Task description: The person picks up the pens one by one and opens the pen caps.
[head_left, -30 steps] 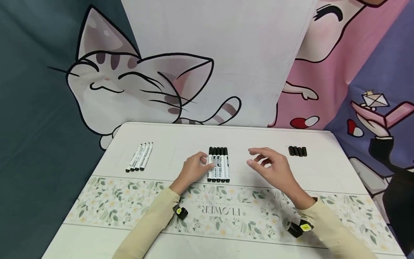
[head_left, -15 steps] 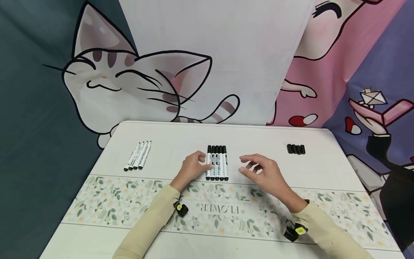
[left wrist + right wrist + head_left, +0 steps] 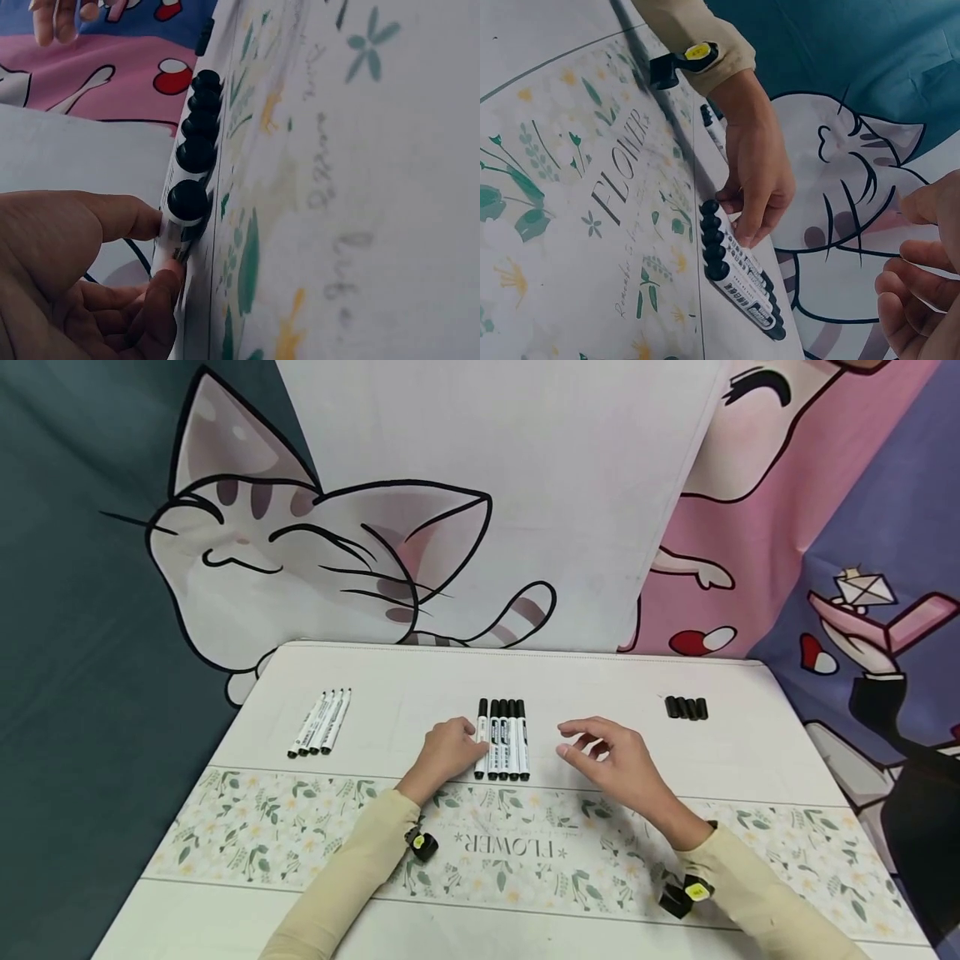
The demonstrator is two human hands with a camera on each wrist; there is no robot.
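Note:
A row of several capped black-and-white markers lies side by side at the middle of the white table. My left hand is at the row's left end and pinches the leftmost marker between thumb and fingers. The right wrist view shows this left hand against the same row of markers. My right hand hovers just right of the row with loosely curled fingers and holds nothing.
Several uncapped markers lie at the table's far left. Several loose black caps sit in a row at the far right. A floral runner crosses the near part of the table. Printed cloth backdrops hang behind.
My right hand has moved left toward the row of markers. My left hand's fingers have closed on the leftmost marker, which now sits slightly apart from its neighbours.

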